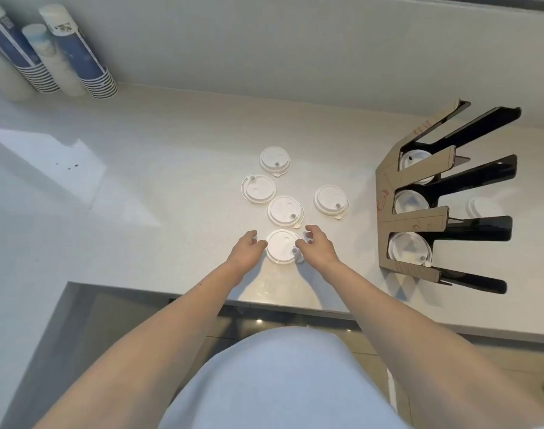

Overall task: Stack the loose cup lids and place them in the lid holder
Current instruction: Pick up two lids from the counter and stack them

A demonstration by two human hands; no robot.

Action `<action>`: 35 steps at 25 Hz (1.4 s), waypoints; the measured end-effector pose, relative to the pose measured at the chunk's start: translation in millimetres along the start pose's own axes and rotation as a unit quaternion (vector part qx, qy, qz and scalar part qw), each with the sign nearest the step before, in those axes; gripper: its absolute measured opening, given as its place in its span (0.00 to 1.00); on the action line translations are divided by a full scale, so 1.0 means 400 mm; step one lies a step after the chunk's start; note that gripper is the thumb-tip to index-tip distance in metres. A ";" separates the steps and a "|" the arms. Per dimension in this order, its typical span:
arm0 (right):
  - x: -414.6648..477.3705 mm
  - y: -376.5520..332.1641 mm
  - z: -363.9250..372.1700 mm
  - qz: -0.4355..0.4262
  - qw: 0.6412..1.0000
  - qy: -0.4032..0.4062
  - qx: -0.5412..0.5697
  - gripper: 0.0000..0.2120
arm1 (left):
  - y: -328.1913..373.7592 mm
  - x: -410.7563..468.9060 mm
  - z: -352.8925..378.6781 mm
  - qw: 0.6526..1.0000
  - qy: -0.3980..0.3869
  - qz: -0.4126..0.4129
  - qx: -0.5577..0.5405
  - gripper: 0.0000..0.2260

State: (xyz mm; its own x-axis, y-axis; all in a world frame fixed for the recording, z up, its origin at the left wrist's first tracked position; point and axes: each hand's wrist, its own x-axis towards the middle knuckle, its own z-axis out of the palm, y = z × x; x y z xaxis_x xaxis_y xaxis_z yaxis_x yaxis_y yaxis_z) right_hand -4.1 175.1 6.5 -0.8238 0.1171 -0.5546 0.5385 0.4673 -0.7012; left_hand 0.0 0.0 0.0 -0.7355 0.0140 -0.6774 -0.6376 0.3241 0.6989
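Several white cup lids lie loose on the white counter. The nearest lid (281,246) sits between my hands. My left hand (247,250) touches its left rim and my right hand (318,244) touches its right rim, fingers curled around it. Further back lie a middle lid (284,211), a left lid (258,189), a far lid (275,159) and a right lid (331,200). The lid holder (419,216), cardboard-fronted with black dividers, stands at the right with lids in its three slots.
Sleeves of stacked paper cups (78,54) lean against the wall at the back left. Another lid pile (482,207) lies behind the holder. The counter's front edge (264,305) runs just below my wrists.
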 end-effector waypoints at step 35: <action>0.062 0.040 -0.074 0.047 0.970 -0.086 0.223 0.14 | 0.067 0.014 0.070 0.965 0.075 0.001 -0.250 0.14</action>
State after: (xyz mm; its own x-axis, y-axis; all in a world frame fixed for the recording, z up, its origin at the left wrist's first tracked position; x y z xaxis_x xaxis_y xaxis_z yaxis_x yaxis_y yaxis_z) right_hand -21.2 211.3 -5.2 -0.7459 -0.0243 -0.6656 0.6649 0.0325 -0.7462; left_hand -14.7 35.4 8.7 -0.7383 -0.1342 -0.6610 -0.6393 -0.1729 0.7493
